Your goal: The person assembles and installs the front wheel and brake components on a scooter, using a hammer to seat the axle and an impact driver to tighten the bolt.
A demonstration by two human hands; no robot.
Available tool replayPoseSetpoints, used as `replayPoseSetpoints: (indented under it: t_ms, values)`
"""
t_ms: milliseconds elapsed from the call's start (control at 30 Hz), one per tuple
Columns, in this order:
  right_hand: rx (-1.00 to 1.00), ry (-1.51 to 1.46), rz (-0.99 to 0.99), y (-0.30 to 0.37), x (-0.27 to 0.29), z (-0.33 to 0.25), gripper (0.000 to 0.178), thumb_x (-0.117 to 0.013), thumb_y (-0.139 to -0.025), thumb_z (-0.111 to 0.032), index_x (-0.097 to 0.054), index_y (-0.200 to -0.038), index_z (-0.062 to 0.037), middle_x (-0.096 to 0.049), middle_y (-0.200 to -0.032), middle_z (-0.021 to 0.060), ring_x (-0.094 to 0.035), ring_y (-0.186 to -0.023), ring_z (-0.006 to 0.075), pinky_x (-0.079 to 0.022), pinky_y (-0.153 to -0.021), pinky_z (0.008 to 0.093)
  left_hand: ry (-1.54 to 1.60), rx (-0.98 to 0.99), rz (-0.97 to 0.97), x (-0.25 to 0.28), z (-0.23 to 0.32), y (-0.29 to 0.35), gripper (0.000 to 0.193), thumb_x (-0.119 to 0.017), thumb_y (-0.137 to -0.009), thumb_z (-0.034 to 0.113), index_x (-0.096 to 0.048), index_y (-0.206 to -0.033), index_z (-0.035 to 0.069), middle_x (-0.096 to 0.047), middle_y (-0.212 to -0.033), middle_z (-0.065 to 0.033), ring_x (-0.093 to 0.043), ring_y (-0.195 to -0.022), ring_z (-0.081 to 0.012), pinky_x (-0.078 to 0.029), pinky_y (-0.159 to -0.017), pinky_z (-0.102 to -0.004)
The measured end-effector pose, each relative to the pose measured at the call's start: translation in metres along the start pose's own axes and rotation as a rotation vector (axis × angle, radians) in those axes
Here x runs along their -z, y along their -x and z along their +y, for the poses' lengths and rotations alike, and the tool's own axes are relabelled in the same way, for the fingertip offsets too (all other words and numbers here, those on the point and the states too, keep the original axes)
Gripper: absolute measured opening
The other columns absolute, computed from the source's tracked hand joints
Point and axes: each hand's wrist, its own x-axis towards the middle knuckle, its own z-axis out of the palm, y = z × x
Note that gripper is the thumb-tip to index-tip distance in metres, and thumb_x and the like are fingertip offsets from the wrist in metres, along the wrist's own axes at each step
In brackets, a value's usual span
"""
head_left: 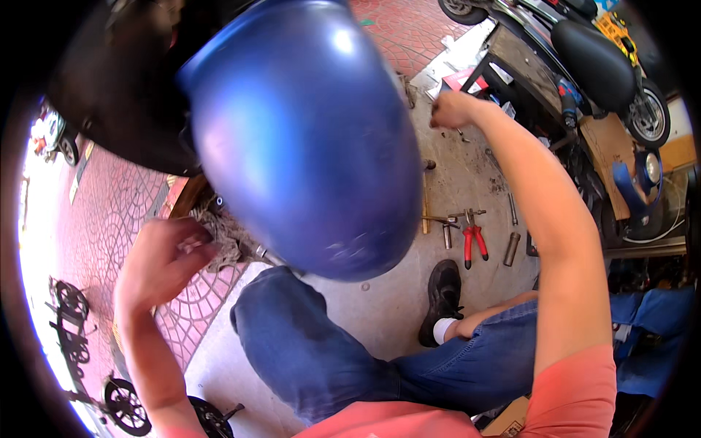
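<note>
A large glossy blue curved shell [307,146], like a scooter fender, fills the upper middle and hides what lies behind it. To its left, my left hand [166,255] is closed with curled fingers, beside a crumpled grey rag [223,237]. What it holds, if anything, does not show. My right hand [456,109] reaches out beyond the shell's right side, over the floor; its fingers are curled and what is in them is hidden. Red-handled pliers [475,241], a hammer [426,197] and a metal socket [512,250] lie on the floor between the shell and my right arm.
A dark rounded part [117,95] looms at the upper left. Along the right stand a bench [515,51], a scooter with a black seat [593,60], a cordless drill [568,98] and a blue headlight cover [635,186]. Pink paving [117,197] borders the grey floor.
</note>
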Motion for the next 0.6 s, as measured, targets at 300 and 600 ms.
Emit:
replayPoseSetpoints:
  t_ms: [300,600]
  values:
    - [0.419,-0.318,0.295,-0.166,0.009,-0.095,0.050,-0.071,-0.085,-0.048,-0.077,-0.113,-0.0066,-0.073,-0.119,0.0198,-0.068,-0.114,0.0365,-0.053,-0.099,0.0440,-0.371,-0.322,0.874,0.053,0.153,-0.036,0.032,-0.054,-0.103,0.023,-0.066,-0.124,0.002,-0.066,-0.128,-0.0175,-0.062,-0.121,-0.0284,-0.049,-0.102,-0.0399]
    - [0.825,-0.890,0.118,-0.237,-0.001,-0.145,0.063,-0.076,-0.083,-0.053,-0.072,-0.127,-0.0073,-0.071,-0.128,0.0192,-0.065,-0.122,0.0349,-0.050,-0.103,0.0414,-0.802,-0.097,0.548,0.030,0.204,-0.135,0.076,-0.054,-0.090,0.071,-0.062,-0.135,0.011,-0.047,-0.154,-0.0218,-0.046,-0.143,-0.0410,-0.038,-0.115,-0.0570]
